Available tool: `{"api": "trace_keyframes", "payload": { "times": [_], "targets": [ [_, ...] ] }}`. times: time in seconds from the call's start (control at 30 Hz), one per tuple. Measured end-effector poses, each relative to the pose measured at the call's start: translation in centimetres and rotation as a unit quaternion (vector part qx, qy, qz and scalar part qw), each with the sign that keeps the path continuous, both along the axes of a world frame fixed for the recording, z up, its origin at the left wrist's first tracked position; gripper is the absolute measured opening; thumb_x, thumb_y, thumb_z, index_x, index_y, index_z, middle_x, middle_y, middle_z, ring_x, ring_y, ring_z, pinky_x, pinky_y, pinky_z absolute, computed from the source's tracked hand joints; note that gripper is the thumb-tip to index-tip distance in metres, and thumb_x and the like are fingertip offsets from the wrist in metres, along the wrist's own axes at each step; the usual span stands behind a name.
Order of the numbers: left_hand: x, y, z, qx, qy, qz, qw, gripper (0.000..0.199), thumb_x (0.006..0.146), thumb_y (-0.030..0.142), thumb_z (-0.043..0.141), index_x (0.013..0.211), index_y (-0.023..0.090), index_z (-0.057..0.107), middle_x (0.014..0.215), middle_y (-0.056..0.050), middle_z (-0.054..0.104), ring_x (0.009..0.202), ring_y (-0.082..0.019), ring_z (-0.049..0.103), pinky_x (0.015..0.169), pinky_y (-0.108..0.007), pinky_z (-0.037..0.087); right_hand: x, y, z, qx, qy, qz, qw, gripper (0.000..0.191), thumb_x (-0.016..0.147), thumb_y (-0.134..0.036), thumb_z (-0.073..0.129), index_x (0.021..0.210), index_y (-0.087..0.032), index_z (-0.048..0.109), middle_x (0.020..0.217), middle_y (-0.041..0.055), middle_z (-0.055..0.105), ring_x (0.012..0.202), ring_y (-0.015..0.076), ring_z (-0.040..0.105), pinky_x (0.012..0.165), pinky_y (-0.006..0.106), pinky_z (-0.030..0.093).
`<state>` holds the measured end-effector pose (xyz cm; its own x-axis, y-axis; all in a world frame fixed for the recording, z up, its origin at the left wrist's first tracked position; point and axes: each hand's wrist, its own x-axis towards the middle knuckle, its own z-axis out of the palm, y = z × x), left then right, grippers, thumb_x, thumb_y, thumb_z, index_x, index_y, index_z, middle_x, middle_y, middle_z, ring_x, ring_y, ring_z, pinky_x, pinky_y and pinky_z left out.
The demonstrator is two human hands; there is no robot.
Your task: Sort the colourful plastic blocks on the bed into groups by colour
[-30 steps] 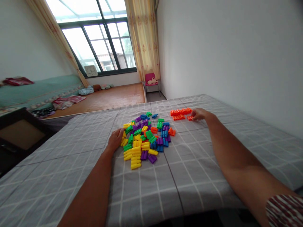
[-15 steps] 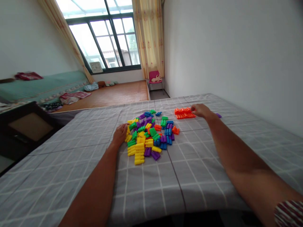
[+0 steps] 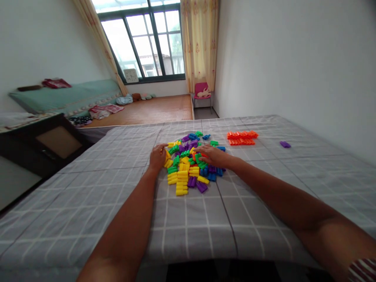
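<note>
Sitting at right hand (image 3: 216, 155) fingertips: green piece (image 3: 197, 158) | beside left hand (image 3: 158, 157): yellow pieces (image 3: 168, 162)

this is someone's home, a bedroom by the look of it. across from me spreads a low, brown-topped bed (image 3: 164, 107), rumpled fabrics (image 3: 105, 111) strewn along its edge beside a pale-green headboard (image 3: 82, 92). 2 flowered yellow curtains (image 3: 199, 47) flank the big window (image 3: 139, 43), with a square clock (image 3: 131, 75) propped against it. a soft toy (image 3: 204, 93) slumps on a pink chair (image 3: 201, 87), and a dark cabinet (image 3: 58, 137) stands by the bed's near end.
</note>
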<state>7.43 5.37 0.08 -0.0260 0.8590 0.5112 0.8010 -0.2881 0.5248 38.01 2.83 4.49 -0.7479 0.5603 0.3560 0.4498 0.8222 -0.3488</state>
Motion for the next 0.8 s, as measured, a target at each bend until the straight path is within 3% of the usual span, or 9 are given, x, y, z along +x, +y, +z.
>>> {"api": "trace_keyframes", "payload": {
  "times": [0.17,0.3,0.4,0.53,0.67,0.8],
  "targets": [
    [0.2,0.1,-0.1,-0.009,0.003,-0.010,1.000,0.036,0.085,0.018,0.037,0.106,0.015,0.067,0.108,-0.011,0.067,0.103,-0.023,0.059,0.093,-0.035,0.046,-0.1,0.2,-0.8,-0.036,0.050,-0.035,0.998,0.035,0.080,-0.020,0.061,0.116,-0.020,0.064,0.107,0.0091,0.067,0.099,0.0223,0.061,0.090,0.039,0.046],
    [0.0,0.1,-0.3,-0.009,0.009,-0.014,1.000,0.036,0.085,0.019,0.038,0.106,0.016,0.067,0.108,-0.010,0.067,0.103,-0.023,0.059,0.092,-0.035,0.047,1.2,1.3,-0.2,-0.069,0.110,-0.065,0.989,0.029,0.084,-0.027,0.057,0.110,-0.019,0.066,0.103,0.0074,0.067,0.092,0.0189,0.062,0.083,0.033,0.049],
    [-0.1,0.1,-0.5,-0.008,0.017,-0.007,1.000,0.035,0.086,0.020,0.038,0.107,0.018,0.067,0.107,-0.008,0.068,0.100,-0.021,0.060,0.091,-0.035,0.048,4.2,3.0,1.1,-0.094,0.135,-0.110,0.980,0.029,0.083,-0.030,0.058,0.108,-0.018,0.067,0.103,0.0069,0.067,0.090,0.0181,0.061,0.081,0.031,0.049],
    [-0.2,0.2,-0.5,-0.004,0.029,-0.006,1.000,0.035,0.086,0.020,0.039,0.106,0.018,0.067,0.106,-0.008,0.068,0.099,-0.021,0.060,0.089,-0.035,0.048,10.9,5.1,2.2,-0.205,0.117,-0.175,0.956,0.034,0.075,-0.039,0.068,0.100,-0.015,0.067,0.084,0.0058,0.067,0.074,0.0159,0.060,0.066,0.027,0.050],
    [-0.2,0.3,-0.5,-0.006,0.030,0.001,1.000,0.035,0.085,0.020,0.038,0.105,0.018,0.067,0.104,-0.008,0.069,0.098,-0.022,0.062,0.089,-0.035,0.048,15.8,5.6,1.5,-0.302,0.058,-0.215,0.927,0.043,0.069,-0.048,0.072,0.095,-0.014,0.069,0.073,0.0044,0.064,0.066,0.0147,0.058,0.059,0.025,0.049],
    [-0.1,0.2,-0.4,-0.006,0.024,-0.001,1.000,0.036,0.084,0.019,0.038,0.105,0.018,0.067,0.104,-0.007,0.070,0.100,-0.021,0.062,0.090,-0.034,0.048,16.8,6.0,0.3,-0.372,0.017,-0.214,0.903,0.049,0.065,-0.052,0.074,0.098,-0.016,0.070,0.083,0.0074,0.067,0.075,0.0183,0.062,0.062,0.027,0.052]
  ]
}}
